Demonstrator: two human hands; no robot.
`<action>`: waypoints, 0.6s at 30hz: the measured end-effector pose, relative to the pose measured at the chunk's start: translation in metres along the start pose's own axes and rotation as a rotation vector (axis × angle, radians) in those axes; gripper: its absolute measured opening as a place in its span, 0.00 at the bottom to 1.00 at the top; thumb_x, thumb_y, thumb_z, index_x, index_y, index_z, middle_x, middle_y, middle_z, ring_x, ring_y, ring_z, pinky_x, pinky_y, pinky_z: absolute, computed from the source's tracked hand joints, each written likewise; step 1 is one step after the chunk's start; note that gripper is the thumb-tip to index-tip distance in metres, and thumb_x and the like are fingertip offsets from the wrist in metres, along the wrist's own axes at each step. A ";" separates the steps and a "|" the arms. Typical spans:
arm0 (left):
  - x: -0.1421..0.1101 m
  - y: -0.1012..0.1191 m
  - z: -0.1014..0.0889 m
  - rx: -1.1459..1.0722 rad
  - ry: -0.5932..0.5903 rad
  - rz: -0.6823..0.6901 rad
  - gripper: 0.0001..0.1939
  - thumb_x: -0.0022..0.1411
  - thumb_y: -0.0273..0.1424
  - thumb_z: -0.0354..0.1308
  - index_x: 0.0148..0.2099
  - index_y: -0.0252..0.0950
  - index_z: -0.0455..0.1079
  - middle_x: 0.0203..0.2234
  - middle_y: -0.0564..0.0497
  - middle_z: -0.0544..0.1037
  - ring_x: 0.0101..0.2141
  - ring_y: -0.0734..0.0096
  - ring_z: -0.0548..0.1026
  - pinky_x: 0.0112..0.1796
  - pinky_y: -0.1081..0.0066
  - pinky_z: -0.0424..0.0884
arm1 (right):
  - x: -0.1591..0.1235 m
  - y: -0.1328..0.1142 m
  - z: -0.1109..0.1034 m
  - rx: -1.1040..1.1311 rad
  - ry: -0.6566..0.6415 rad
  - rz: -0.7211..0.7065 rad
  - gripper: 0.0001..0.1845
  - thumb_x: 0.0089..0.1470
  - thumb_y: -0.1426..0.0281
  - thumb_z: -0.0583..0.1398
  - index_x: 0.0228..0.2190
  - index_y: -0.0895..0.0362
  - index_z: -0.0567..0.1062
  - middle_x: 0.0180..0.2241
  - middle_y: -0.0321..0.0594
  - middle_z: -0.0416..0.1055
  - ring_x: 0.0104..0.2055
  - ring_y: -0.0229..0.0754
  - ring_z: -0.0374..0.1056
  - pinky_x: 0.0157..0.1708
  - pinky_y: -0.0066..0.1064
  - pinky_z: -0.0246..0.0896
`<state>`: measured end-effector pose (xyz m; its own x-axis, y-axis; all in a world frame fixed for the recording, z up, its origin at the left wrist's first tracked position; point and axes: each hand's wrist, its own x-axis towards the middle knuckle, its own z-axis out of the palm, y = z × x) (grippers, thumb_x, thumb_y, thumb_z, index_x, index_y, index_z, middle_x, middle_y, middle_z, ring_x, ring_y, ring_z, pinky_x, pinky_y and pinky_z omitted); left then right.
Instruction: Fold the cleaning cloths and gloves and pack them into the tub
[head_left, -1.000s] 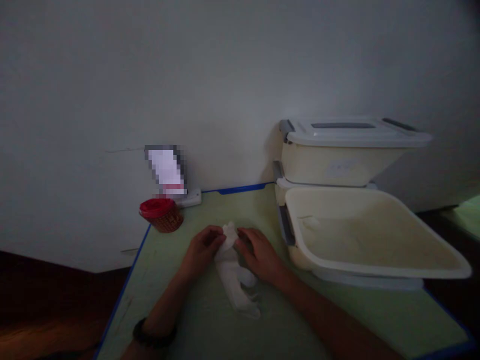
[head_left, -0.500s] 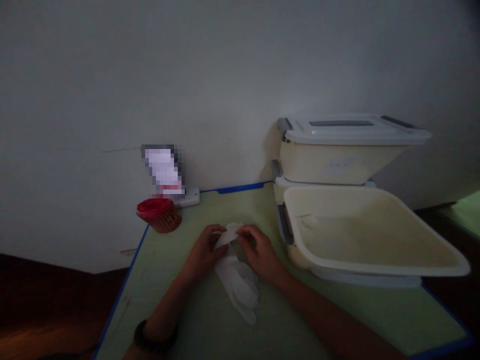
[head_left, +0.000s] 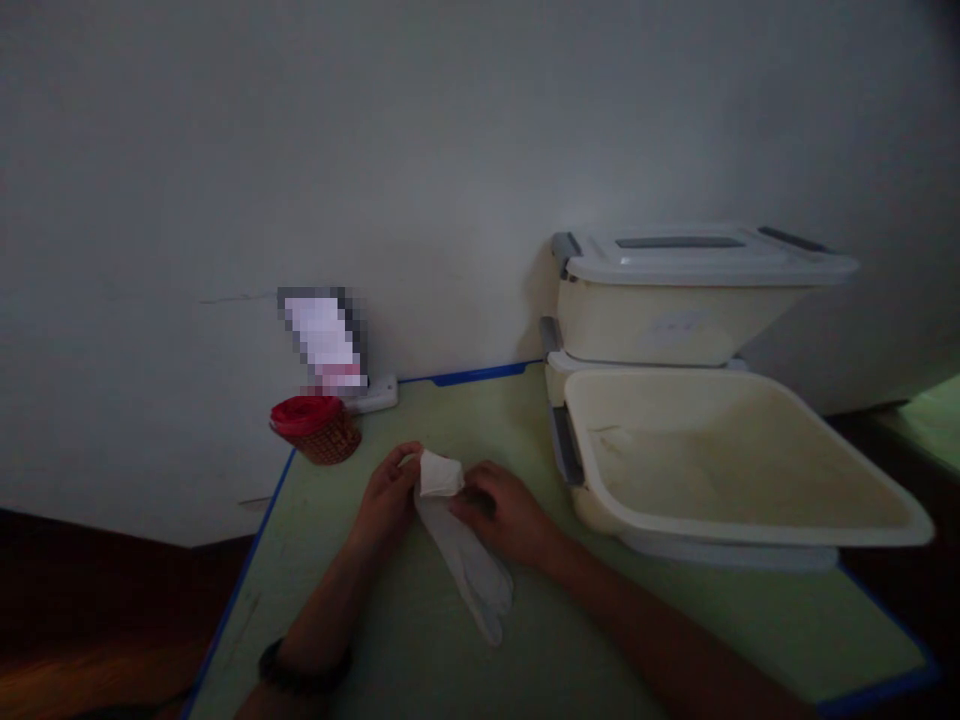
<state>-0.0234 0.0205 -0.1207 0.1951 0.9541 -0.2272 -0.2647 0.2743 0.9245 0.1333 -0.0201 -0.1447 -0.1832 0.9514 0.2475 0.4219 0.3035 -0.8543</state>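
Observation:
A thin white glove (head_left: 472,570) lies over the green table, its fingers pointing toward me and its cuff folded back at the far end. My left hand (head_left: 390,490) is closed on the left side of the folded cuff. On the other side, my right hand (head_left: 502,505) pinches the cuff's right edge between thumb and fingers. Parts of the fingertips on both hands are hidden by the glove or by shadow.
To the right stands an open cream tub (head_left: 735,480) with grey handles. A lidded cream box (head_left: 652,310) is behind it. At the back left are a red-lined woven basket (head_left: 322,430), a white power strip (head_left: 375,393) and a blurred-out screen (head_left: 322,335). Blue tape edges the table (head_left: 600,640).
The cuff has turned over into a flat folded band facing me. Both hands have shifted slightly left, and the glove's body now lies straighter.

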 end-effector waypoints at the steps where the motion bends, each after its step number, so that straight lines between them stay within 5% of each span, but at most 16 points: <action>1: 0.000 0.000 0.000 -0.018 0.013 0.002 0.16 0.46 0.32 0.60 0.36 0.37 0.60 0.23 0.54 0.75 0.23 0.72 0.74 0.25 0.74 0.67 | 0.000 0.000 0.001 -0.003 -0.011 0.005 0.02 0.48 0.72 0.59 0.28 0.58 0.70 0.31 0.39 0.67 0.37 0.39 0.62 0.40 0.34 0.56; 6: 0.004 -0.001 -0.004 -0.076 0.093 0.010 0.19 0.43 0.26 0.61 0.38 0.39 0.59 0.26 0.56 0.75 0.24 0.75 0.73 0.26 0.76 0.68 | -0.001 0.001 0.001 0.065 -0.004 0.103 0.03 0.47 0.75 0.58 0.28 0.58 0.68 0.29 0.38 0.67 0.33 0.39 0.62 0.37 0.35 0.56; 11: 0.008 -0.005 -0.008 -0.071 0.162 0.021 0.16 0.43 0.25 0.61 0.35 0.38 0.60 0.27 0.56 0.74 0.26 0.75 0.73 0.27 0.75 0.69 | 0.000 -0.003 -0.004 0.319 -0.107 0.165 0.20 0.46 0.71 0.60 0.42 0.57 0.63 0.27 0.33 0.66 0.27 0.33 0.63 0.28 0.26 0.59; 18: 0.009 -0.006 -0.008 0.094 0.203 0.106 0.13 0.45 0.32 0.60 0.33 0.36 0.61 0.27 0.54 0.72 0.27 0.73 0.72 0.29 0.72 0.68 | -0.002 -0.005 -0.005 0.498 -0.172 0.206 0.15 0.42 0.66 0.62 0.32 0.57 0.65 0.20 0.26 0.55 0.20 0.29 0.53 0.19 0.22 0.49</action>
<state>-0.0272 0.0279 -0.1305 -0.0249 0.9841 -0.1757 -0.1832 0.1682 0.9686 0.1354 -0.0229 -0.1386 -0.3010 0.9536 0.0108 0.0022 0.0120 -0.9999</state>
